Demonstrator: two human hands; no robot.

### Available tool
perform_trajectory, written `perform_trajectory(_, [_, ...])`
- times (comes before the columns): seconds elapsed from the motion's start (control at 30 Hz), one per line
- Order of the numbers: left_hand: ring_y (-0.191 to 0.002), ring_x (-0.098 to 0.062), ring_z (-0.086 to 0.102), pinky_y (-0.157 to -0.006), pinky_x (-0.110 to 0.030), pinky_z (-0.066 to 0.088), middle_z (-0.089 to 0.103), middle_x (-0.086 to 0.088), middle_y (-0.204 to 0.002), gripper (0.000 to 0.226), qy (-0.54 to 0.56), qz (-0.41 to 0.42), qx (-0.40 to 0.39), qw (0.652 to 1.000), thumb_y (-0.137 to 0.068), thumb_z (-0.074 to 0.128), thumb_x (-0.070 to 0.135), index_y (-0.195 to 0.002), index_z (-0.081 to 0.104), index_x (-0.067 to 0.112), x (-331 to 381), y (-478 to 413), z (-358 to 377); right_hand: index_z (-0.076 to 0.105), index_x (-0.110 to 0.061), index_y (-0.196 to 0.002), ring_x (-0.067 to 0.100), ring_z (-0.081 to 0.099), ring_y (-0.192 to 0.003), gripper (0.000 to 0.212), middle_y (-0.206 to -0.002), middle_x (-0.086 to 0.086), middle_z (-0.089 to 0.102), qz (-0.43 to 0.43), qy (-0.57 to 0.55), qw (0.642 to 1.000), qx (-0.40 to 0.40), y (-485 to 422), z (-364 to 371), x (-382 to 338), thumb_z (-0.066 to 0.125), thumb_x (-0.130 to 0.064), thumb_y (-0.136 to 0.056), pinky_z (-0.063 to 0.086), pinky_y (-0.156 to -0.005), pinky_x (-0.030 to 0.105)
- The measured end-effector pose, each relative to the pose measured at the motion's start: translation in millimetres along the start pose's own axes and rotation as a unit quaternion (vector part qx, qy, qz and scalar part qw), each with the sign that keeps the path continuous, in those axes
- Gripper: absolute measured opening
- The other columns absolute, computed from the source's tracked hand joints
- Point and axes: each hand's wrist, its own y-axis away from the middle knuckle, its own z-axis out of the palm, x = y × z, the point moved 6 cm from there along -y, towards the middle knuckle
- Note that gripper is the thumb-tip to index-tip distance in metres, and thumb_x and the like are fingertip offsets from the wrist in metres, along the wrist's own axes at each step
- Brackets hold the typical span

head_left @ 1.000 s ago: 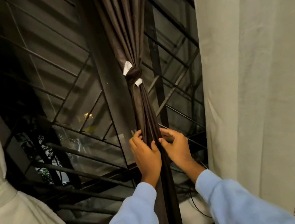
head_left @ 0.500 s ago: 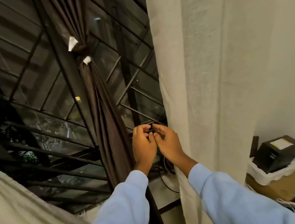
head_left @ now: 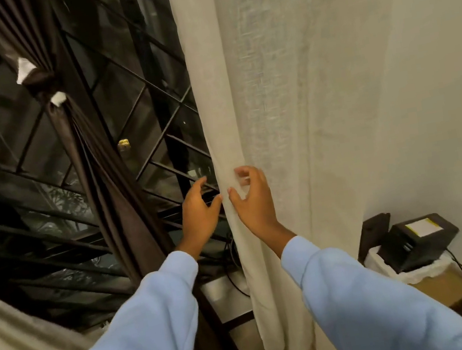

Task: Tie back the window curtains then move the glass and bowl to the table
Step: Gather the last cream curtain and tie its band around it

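Left hand, fingers spread, just beside cream curtain edge; right hand, fingers loosely curved, touching its front.

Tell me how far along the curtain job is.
Done: the brown curtain is knotted at mid height. In hand: the left hand and right hand, fingers spread, reach the edge of the cream curtain, which hangs loose. Left: tie it, then move the glass and bowl, neither in view.
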Motion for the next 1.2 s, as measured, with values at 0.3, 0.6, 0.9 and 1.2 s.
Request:
perform_trajectory(0.3, [-0.109,-0.014,0.055,-0.087,-0.024,0.050,0.045,0.001,-0.139,0.070,0.128,0.030,-0.086,0.988,-0.085,0.069,0.017,-0.145,0.033,0.022,21,-58,38,0.060,-0.016,-0.117,0.021,0.065,-0.095,0.025,-0.105,0.001,0.068,0.021,0.071,0.993,0.096,-90,-3,-23,0.058,-0.028,-0.095,0.049,-0.076,0.030])
perform_trajectory(0.6, [-0.122,-0.008,0.042,-0.105,-0.025,0.038,0.041,-0.005,-0.142,0.060,0.107,0.100,-0.092,0.985,-0.086,0.067,0.013,-0.140,0.041,0.013,44,-82,81,0.063,-0.005,-0.116,0.026,0.060,-0.103,0.027,-0.112,0.012,0.066,0.108,-0.030,0.934,0.340,-110,-63,12,0.043,-0.004,-0.097,0.048,-0.093,0.032])
perform_trajectory(0.9, [-0.132,-0.010,0.037,-0.103,-0.027,0.036,0.037,0.004,-0.147,0.079,0.285,-0.017,-0.151,0.946,-0.082,0.074,0.027,-0.147,0.030,0.024,50,-101,95,0.066,-0.018,-0.112,0.030,0.066,-0.104,0.019,-0.109,0.009,0.070,0.172,-0.223,0.943,0.179,-132,-58,42,0.052,-0.018,-0.100,0.054,-0.093,0.047])
perform_trajectory(1.2, [-0.072,0.000,0.065,-0.065,-0.025,0.057,0.070,0.004,-0.082,0.014,0.230,0.033,0.001,0.973,-0.081,0.075,0.022,-0.087,0.070,0.010,48,-110,65,0.067,-0.016,-0.107,0.021,0.066,-0.099,0.017,-0.105,0.003,0.070,0.169,-0.213,0.952,0.136,-142,-53,47,0.052,-0.022,-0.102,0.052,-0.083,0.030])
